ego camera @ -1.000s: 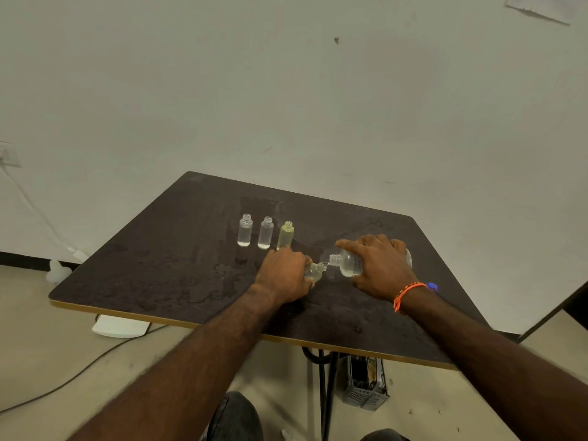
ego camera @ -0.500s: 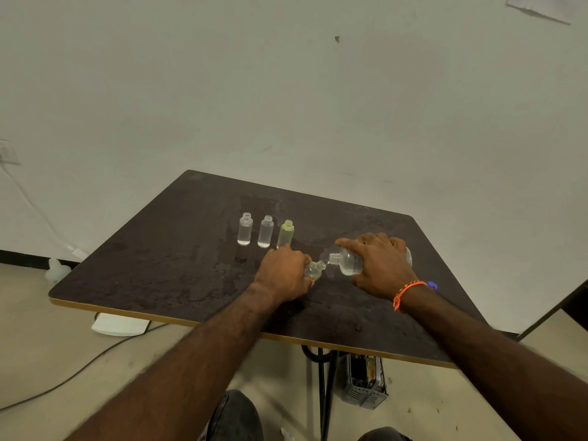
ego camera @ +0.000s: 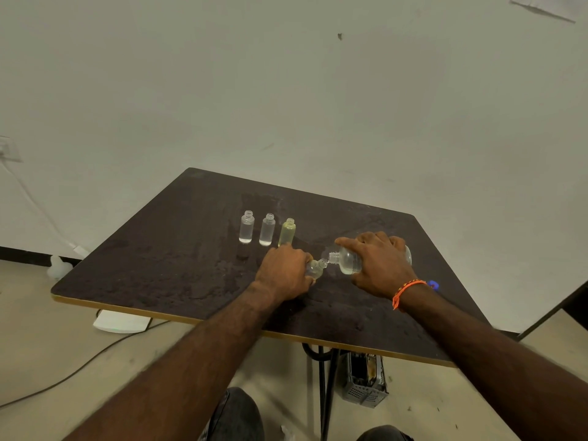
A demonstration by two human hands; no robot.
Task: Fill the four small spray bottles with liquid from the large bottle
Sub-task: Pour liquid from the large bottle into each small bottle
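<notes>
My left hand [ego camera: 283,271] grips a small clear spray bottle [ego camera: 315,268], tilted with its open neck pointing right. My right hand [ego camera: 378,265] holds the large clear bottle [ego camera: 346,261] on its side, its mouth touching the small bottle's neck. Three more small bottles stand upright and uncapped in a row behind my left hand: two clear ones [ego camera: 247,226] [ego camera: 267,229] with a little liquid at the bottom, and a yellowish one [ego camera: 287,232] nearest my hand.
The dark table [ego camera: 165,268] has wet patches around the bottles. Its front edge runs just below my wrists. A white wall stands close behind. On the floor lie a cable [ego camera: 63,377], a white plate-like object [ego camera: 121,323] and a grey box [ego camera: 364,381] by the table leg.
Almost nothing has moved; both hands keep the two bottles mouth to mouth, with only a slight shift of the small bottle's tilt.
</notes>
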